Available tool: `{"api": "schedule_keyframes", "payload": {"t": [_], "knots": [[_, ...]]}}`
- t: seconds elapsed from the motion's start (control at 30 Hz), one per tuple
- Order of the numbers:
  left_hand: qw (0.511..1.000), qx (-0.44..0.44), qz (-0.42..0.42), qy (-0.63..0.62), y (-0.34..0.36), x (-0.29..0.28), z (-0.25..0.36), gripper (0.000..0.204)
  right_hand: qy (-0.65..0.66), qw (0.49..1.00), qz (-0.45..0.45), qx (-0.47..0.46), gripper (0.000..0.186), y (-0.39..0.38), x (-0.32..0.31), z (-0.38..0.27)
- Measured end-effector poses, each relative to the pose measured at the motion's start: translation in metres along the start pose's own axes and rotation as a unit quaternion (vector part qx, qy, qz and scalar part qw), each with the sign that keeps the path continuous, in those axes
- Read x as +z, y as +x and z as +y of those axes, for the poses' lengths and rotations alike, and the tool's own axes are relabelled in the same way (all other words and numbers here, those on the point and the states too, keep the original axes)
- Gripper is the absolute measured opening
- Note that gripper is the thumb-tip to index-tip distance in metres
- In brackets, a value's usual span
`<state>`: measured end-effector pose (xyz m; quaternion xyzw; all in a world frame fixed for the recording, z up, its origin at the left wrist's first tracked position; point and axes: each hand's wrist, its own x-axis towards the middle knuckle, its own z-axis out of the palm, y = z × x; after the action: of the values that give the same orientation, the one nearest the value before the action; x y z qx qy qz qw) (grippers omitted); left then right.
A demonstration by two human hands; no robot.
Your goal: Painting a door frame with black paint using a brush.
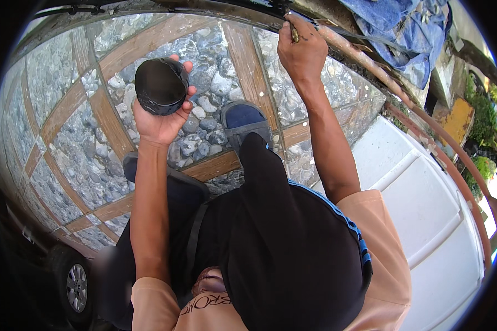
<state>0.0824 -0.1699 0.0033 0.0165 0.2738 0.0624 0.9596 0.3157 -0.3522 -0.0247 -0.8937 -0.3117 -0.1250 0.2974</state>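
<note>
My left hand [161, 116] is raised and cups a small round black tin [160, 85], its dark open face turned toward me. My right hand [301, 49] reaches farther up and pinches a thin brush handle [294, 34] against a black-coated metal rail [243, 14] along the top. A rusty brown stretch of the same rail [370, 69] curves away to the right of that hand. Below the arms I see my black trousers and a dark sandal [246, 122].
A pebble-and-wood patterned tile floor [66, 143] lies below. A blue tarp [408, 33] hangs at top right, a white panel [425, 193] at right, and a car wheel [76, 287] at bottom left. Green plants stand far right.
</note>
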Motion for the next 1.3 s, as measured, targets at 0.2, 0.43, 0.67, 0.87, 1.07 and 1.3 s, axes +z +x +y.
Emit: {"api": "schedule_keyframes", "payload": {"t": [0.2,0.43,0.67,0.87,1.07,1.3], "knots": [[1.0,-0.002,-0.004,-0.005,0.001,-0.004,-0.001,0.058,0.047,0.998,-0.019,-0.033,0.017,0.002,-0.003,0.004],[1.0,-0.002,-0.008,-0.007,0.002,0.001,0.002,0.057,0.078,0.997,-0.007,-0.009,0.018,0.0,-0.006,-0.003],[1.0,-0.005,-0.006,0.002,0.005,0.006,0.001,0.056,0.089,0.995,0.046,0.016,0.022,-0.008,-0.012,-0.004],[1.0,-0.013,0.0,0.007,0.006,0.012,-0.004,0.056,0.133,0.989,0.057,0.009,0.021,-0.005,-0.018,-0.003],[1.0,-0.023,0.0,0.018,0.012,0.024,-0.01,0.053,0.195,0.978,0.028,0.069,0.018,-0.009,-0.009,-0.008],[0.999,-0.027,0.002,0.028,0.022,0.037,-0.015,0.055,0.471,0.775,-0.042,0.418,0.019,0.011,0.024,-0.028]]}}
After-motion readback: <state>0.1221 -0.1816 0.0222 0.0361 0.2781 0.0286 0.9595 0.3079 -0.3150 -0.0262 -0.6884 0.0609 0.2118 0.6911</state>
